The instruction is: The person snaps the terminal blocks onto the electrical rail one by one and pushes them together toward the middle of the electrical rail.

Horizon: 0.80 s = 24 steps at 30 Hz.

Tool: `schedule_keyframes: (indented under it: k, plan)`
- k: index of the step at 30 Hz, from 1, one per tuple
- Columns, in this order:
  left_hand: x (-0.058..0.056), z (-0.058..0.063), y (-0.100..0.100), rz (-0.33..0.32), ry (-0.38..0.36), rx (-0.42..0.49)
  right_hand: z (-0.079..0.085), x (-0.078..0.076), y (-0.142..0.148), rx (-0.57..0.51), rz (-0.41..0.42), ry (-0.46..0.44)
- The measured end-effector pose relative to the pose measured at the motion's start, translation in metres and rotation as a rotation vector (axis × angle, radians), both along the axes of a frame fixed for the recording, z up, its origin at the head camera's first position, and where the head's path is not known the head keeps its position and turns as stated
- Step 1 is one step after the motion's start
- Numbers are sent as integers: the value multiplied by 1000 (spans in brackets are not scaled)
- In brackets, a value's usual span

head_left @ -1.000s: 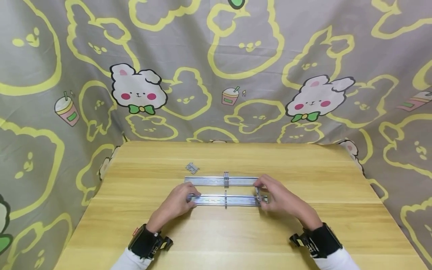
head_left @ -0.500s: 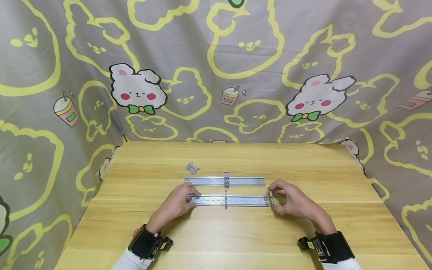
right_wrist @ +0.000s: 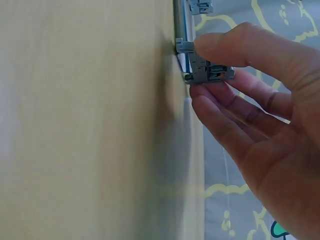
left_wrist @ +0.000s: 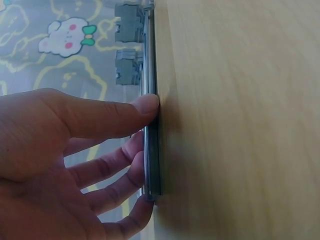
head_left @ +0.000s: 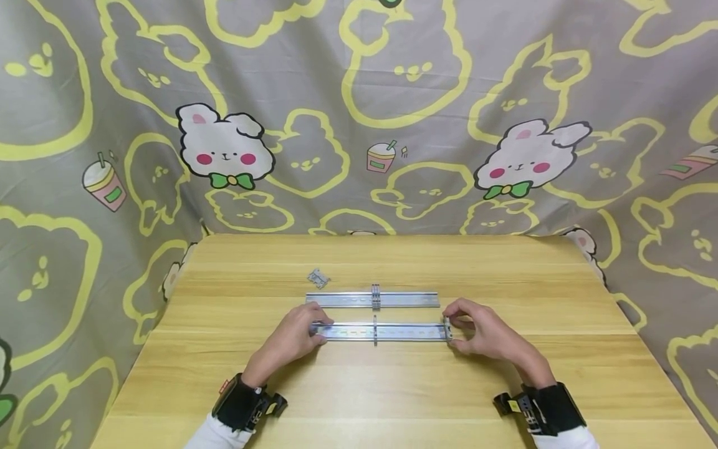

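Centre of frame: near rail (head_left: 381,332) on table (head_left: 392,386). Left hand (head_left: 294,337) grips rail's left end, thumb & fingers curled round it. Right hand (head_left: 485,333) pinches grey clip (head_left: 447,328) at rail's right end.

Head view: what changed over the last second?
The right hand slid the grey clip rightwards off the near rail, then brought it back to that rail's right end. Unchanged: left hand gripping the rail's left end, far rail, loose clip.
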<state>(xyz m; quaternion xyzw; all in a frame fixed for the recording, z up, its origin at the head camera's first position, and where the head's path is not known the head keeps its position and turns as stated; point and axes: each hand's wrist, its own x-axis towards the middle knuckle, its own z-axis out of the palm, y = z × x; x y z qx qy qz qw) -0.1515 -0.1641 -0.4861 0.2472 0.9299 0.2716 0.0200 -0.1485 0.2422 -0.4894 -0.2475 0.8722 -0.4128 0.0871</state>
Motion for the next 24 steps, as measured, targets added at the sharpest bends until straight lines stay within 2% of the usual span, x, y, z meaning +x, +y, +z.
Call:
schedule_keyframes:
  k: [10,19,24]
  plan:
    - [0,2,0,1,-17,-5,-4,-2,-13,-45,18,-9]
    - [0,2,-1,2,-18,0,-1,-6,-37,50,22,78]
    - [0,1,0,3,-20,-4,-2,-7,-52,43,40,63]
